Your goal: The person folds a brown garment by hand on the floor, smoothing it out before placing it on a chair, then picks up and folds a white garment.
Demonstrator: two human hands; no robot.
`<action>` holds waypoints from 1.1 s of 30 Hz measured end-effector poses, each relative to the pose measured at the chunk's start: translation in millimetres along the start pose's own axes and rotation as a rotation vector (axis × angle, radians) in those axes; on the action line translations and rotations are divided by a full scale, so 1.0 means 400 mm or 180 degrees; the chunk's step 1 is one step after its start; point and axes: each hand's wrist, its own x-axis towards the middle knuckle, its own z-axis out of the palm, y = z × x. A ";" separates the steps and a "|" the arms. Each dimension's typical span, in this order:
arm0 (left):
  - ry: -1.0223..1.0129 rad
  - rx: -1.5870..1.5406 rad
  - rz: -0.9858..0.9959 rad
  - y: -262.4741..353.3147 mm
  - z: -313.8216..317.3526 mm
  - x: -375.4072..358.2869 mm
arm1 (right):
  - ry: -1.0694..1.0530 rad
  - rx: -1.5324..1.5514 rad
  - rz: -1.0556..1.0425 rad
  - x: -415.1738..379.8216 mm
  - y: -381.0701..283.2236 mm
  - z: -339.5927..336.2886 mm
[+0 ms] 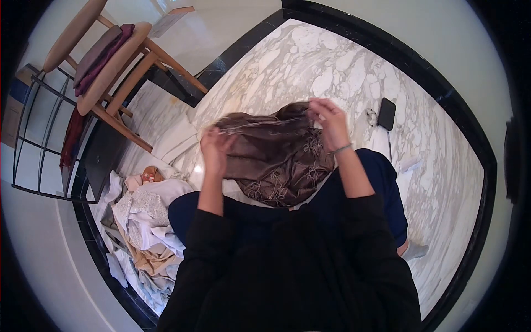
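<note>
A shiny brown cloth [260, 155] with pale stitched flower patterns lies bunched in front of my lap. My left hand [215, 146], slightly blurred, has its fingers closed on the upper left edge of the cloth. At the upper right corner, my right hand [330, 119] pinches the same edge between thumb and fingers. The top edge stretches between both hands, while the lower, patterned part rests in folds near my legs.
A heap of pale garments [146, 216] lies to my left. Beyond it stand a wooden chair [124, 66] with folded fabric [102, 58] on its seat and a black wire rack [41, 138]. A phone [386, 113] and a cable [371, 117] lie on the marble floor [442, 182] at right.
</note>
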 end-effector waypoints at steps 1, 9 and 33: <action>0.0120 -0.0105 0.0170 0.051 -0.020 0.005 | -0.0133 -0.0085 -0.0314 0.001 -0.044 -0.020; 0.0271 -0.0219 0.1411 0.504 -0.231 0.003 | 0.1094 -0.1630 -0.2415 -0.106 -0.438 -0.123; -0.0745 0.2498 0.2623 0.443 0.484 -0.222 | -0.2165 -0.0459 -0.1548 -0.265 -0.368 0.257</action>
